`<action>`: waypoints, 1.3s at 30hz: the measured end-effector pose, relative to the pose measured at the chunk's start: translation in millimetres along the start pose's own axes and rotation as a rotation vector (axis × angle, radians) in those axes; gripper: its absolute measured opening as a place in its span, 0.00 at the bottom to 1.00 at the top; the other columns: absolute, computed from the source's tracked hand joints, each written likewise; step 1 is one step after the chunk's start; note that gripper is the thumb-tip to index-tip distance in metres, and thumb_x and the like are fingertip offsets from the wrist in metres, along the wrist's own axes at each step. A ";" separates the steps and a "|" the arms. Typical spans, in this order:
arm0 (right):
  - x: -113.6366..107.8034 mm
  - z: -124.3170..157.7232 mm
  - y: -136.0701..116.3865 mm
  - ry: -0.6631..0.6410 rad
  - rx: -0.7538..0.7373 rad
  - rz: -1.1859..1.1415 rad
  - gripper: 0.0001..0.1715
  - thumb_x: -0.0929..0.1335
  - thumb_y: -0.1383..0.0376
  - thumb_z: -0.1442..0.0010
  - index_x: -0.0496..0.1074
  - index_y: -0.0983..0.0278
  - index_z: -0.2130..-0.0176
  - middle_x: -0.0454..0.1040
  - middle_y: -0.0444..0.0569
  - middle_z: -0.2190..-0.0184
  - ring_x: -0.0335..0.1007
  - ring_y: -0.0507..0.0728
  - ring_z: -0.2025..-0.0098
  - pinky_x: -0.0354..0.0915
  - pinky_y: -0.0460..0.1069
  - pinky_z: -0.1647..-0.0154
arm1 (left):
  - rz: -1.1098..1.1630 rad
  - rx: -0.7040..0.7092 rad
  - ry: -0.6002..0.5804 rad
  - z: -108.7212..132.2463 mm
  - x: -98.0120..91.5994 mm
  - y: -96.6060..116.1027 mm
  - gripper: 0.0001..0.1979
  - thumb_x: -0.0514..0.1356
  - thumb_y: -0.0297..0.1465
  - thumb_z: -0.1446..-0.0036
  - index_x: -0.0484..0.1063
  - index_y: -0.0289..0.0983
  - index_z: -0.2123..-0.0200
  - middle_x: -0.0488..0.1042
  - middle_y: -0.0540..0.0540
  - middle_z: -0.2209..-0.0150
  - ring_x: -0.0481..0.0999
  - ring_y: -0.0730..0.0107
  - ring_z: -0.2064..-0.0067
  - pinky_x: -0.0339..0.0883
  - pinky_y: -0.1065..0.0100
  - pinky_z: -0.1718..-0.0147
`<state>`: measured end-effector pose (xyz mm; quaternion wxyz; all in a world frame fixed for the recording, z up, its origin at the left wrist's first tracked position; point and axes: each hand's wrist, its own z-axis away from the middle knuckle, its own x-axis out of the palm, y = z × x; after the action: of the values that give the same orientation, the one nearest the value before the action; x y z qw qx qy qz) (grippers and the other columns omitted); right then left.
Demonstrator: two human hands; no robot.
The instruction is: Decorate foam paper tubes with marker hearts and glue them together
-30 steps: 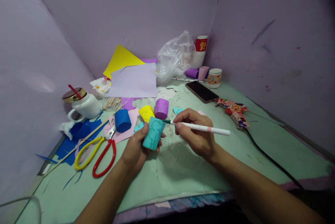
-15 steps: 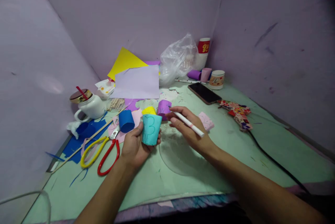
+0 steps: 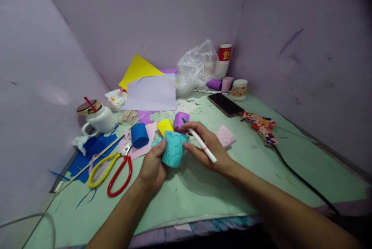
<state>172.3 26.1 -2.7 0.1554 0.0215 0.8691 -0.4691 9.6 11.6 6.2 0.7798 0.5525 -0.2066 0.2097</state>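
Note:
Between the thumb and fingers of my left hand (image 3: 154, 163) is a turquoise paper cup shape (image 3: 173, 150) with a curvy outline drawn on its side. A white marker pen (image 3: 202, 144) sits in my right hand (image 3: 210, 146), its dark tip pointing up and away from the paper. My right thumb and fingers reach the cup's right edge and appear to touch it. Just behind stand a yellow paper piece (image 3: 165, 126) and a purple one (image 3: 181, 120) with drawn lines. A blue paper roll (image 3: 140, 135) lies left of my left hand, near the scissors (image 3: 119, 175) with yellow and red handles.
A pink paper piece (image 3: 225, 137) lies right of my right hand. Behind are a phone (image 3: 226, 104), a small paper cup (image 3: 238, 90), a plastic bag (image 3: 194, 68) and paper sheets (image 3: 151, 92). A lidded white mug (image 3: 101, 119) stands left; a black cable (image 3: 302, 181) runs along the right.
The turquoise cup has turned and tilted in my left hand, moving slightly right and down. My right hand has come in to its edge, still with the marker pen.

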 end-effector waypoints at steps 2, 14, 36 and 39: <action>-0.4 -0.3 -2.3 -0.059 -0.075 0.051 0.21 0.70 0.66 0.47 0.65 0.61 0.53 0.72 0.52 0.56 0.70 0.60 0.54 0.66 0.56 0.52 | -0.004 -0.021 0.031 0.2 1.0 0.8 0.11 0.52 0.28 0.40 0.74 0.31 0.67 0.74 0.46 0.76 0.71 0.71 0.77 0.71 0.68 0.73; -10.4 -3.1 -6.3 -0.133 -0.045 0.043 0.13 0.69 0.67 0.47 0.66 0.61 0.60 0.73 0.47 0.65 0.70 0.54 0.66 0.65 0.47 0.67 | -0.423 0.022 -0.299 4.7 -11.0 8.7 0.29 0.72 0.34 0.63 0.75 0.32 0.54 0.77 0.40 0.60 0.74 0.57 0.55 0.66 0.68 0.60; -10.5 -6.1 -8.0 -0.001 0.042 0.030 0.12 0.70 0.68 0.48 0.65 0.61 0.62 0.72 0.45 0.66 0.70 0.54 0.63 0.65 0.51 0.59 | -0.170 -0.123 -0.314 8.8 -6.9 4.8 0.15 0.66 0.33 0.53 0.78 0.31 0.62 0.78 0.40 0.66 0.76 0.62 0.66 0.72 0.66 0.69; -9.0 -6.0 -7.8 -0.047 0.029 0.025 0.11 0.68 0.69 0.48 0.65 0.61 0.62 0.71 0.44 0.68 0.68 0.53 0.67 0.65 0.49 0.64 | -0.243 -0.114 -0.326 7.6 -8.9 1.5 0.16 0.67 0.35 0.54 0.77 0.32 0.62 0.76 0.43 0.69 0.75 0.66 0.70 0.71 0.68 0.71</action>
<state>177.9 27.7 9.3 0.1811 0.0236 0.8581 -0.4799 0.7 4.0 4.8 0.7856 0.5549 -0.2734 0.0097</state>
